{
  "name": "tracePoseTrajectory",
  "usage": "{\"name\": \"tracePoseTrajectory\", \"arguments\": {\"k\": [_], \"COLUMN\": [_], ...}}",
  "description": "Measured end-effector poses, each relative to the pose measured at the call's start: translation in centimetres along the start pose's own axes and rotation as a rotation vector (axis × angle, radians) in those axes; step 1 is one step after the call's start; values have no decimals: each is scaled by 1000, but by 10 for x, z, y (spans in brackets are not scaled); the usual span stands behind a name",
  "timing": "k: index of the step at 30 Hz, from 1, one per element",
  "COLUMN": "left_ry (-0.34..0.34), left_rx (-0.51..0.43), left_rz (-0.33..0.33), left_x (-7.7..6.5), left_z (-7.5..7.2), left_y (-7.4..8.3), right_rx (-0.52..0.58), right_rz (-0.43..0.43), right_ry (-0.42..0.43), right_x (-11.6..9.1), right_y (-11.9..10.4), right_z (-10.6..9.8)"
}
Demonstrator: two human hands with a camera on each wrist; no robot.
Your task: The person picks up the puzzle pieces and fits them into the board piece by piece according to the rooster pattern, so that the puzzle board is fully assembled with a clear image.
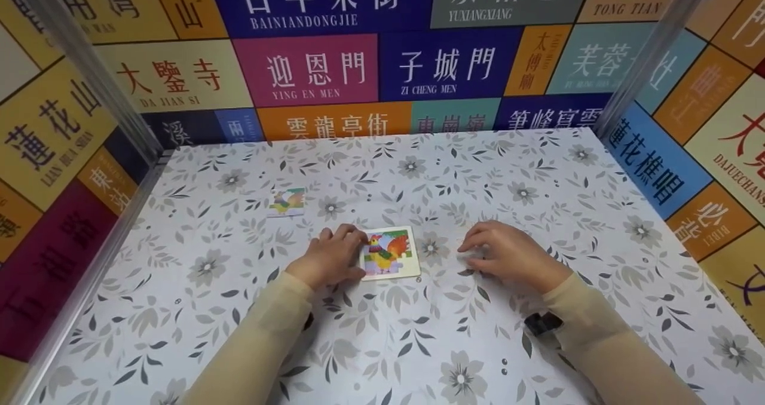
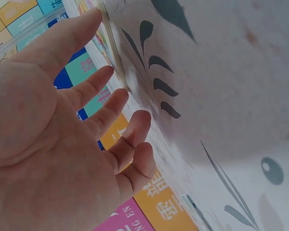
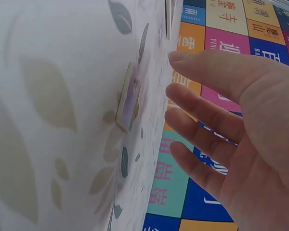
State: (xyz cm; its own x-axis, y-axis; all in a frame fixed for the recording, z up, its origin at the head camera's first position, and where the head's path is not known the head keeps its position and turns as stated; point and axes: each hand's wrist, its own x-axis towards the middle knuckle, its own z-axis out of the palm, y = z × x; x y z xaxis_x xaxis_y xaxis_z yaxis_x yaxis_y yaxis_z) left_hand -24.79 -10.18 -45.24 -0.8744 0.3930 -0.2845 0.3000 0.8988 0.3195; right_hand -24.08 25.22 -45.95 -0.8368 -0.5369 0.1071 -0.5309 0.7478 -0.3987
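A small rooster jigsaw puzzle (image 1: 386,251) lies in a pale tray (image 1: 409,270) in front of me. Bare cream board shows at its lower right. At the tray's left edge rests my left hand (image 1: 333,257), thumb and fingertips touching the side; the left wrist view shows the thumb (image 2: 82,29) against the thin tray edge (image 2: 113,43). My right hand (image 1: 508,252) hovers to the right of the tray, fingers loosely bent and nothing gripped. Below those fingers, in the right wrist view, a loose puzzle piece (image 3: 129,98) lies on the tabletop; the hand hides it from the head view.
A small card (image 1: 286,202) with a rooster picture lies on the table to the upper left. White floral-patterned covering (image 1: 382,345) spans the tabletop. Clear posts (image 1: 645,52) and colourful walls (image 1: 317,67) with Chinese lettering stand around the table.
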Motion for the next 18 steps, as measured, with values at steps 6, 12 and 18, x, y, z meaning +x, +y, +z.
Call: {"name": "tracePoseTrajectory", "arguments": {"k": [6,12,18], "left_ry": [0,-4,-14], "left_rx": [-13,-26,-23], "left_rz": [5,10,15], "left_x": [-2,-2,0], "left_z": [1,0,-1], "left_y": [-1,0,1], "right_rx": [1,7,15], "right_rz": [21,45,38], "right_ry": [-26,-63,-98], "right_x": [-7,-12,-15], "right_y": [5,11,18], "right_z": [-1,-9,-15]}}
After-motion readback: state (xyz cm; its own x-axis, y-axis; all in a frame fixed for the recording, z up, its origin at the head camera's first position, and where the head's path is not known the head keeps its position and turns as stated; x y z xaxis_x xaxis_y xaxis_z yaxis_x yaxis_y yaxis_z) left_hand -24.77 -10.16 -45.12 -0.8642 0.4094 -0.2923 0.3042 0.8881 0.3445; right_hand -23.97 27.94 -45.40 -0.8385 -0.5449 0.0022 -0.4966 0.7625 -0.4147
